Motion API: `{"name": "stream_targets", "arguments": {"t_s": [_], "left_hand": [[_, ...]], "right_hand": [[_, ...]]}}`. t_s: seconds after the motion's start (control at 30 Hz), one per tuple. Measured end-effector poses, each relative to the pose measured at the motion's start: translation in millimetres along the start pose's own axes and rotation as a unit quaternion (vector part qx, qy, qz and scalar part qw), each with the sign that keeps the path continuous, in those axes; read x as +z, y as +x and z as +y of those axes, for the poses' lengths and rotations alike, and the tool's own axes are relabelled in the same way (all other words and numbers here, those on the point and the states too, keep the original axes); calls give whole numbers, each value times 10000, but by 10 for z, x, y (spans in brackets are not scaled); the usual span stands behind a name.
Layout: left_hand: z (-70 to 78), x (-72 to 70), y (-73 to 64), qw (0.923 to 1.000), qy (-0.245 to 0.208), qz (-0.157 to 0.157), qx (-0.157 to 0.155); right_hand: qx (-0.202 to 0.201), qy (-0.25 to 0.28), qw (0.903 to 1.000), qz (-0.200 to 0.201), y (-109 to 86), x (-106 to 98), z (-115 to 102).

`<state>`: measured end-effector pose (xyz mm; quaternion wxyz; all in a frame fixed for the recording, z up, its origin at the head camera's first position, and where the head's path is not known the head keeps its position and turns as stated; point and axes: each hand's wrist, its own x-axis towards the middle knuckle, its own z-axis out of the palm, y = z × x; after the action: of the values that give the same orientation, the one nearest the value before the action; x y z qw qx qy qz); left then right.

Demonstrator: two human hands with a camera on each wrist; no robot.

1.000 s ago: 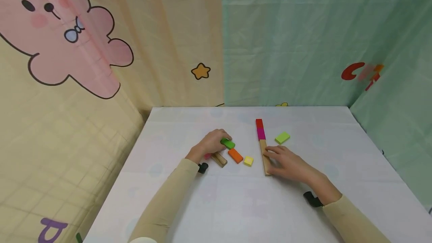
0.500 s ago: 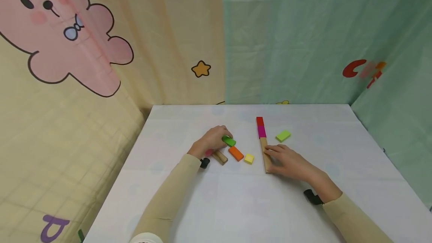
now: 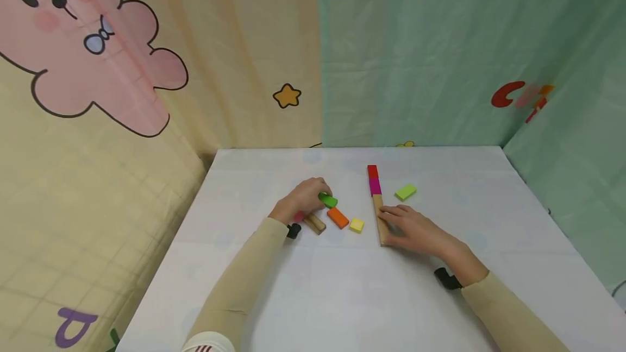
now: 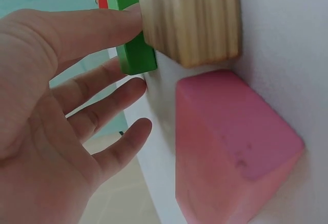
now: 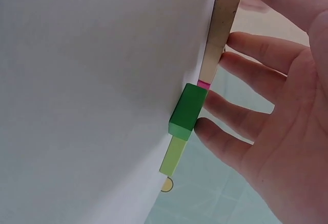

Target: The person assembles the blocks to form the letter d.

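My left hand (image 3: 307,194) pinches a green block (image 3: 327,200) between thumb and fingers. In the left wrist view, a short wooden block (image 4: 192,19) and a pink block (image 4: 225,137) lie beside that hand. A long wooden block (image 3: 379,220) extends a line on the table, with magenta (image 3: 374,186) and red (image 3: 372,171) blocks at its far end. Against its right side rest the fingertips and thumb of my right hand (image 3: 420,232). The right wrist view shows a dark green block (image 5: 188,108) near the ring and little fingers; the head view hides it.
An orange block (image 3: 338,218) and a small yellow block (image 3: 357,225) lie between the hands. To the right of the line sits a light green block (image 3: 405,192). Printed curtains (image 3: 244,69) hang behind the white table (image 3: 323,297).
The head view has tilted down slightly, so everything sits a little higher in it. Both hands and the blocks keep nearly the same places on the table.
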<state>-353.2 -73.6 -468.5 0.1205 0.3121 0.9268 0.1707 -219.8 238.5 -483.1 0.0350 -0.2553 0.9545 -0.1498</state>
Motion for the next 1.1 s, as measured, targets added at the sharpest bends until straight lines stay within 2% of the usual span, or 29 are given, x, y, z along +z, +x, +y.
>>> {"name": "stream_targets", "arguments": {"t_s": [0.27,0.4,0.63,0.9,1.1], "left_hand": [[-11,29,3,9996,-171,214,-68],[-20,65,15,9987,-240,405,-193],[-11,89,66,9971,-404,596,-237],[70,85,91,9952,-662,637,-328],[96,115,139,9942,-707,752,-284]], "right_hand": [[108,38,9998,-149,15,-22,-35],[93,29,9999,-132,12,-12,-35],[96,2,9999,-45,7,-18,-24],[229,90,9996,-106,-19,-12,-25],[187,121,9997,-53,-19,1,-22]]}}
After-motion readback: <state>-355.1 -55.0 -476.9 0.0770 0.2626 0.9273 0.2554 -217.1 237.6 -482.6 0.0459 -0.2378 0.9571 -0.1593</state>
